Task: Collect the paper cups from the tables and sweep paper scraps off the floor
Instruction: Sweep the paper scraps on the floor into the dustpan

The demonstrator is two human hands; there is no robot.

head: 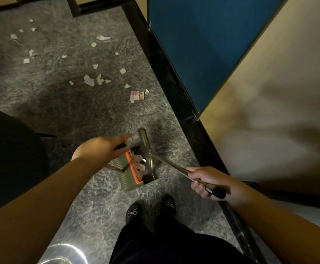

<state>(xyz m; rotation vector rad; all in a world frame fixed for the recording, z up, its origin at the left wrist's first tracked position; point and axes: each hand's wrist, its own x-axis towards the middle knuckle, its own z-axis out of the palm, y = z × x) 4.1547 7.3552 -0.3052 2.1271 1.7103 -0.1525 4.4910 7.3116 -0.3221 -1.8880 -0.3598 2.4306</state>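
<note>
On grey floor (63,111) — paper scraps (90,80), blue partition (203,44).

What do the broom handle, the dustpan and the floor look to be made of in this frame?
Broom handle: thin shiny tube, probably metal, ending in a black matte grip, likely plastic or rubber. Dustpan: dull green ribbed body with an orange comb edge, apparently moulded plastic. Floor: mottled grey, glossy with light glare, looks like polished stone or terrazzo; cannot be sure.
</note>
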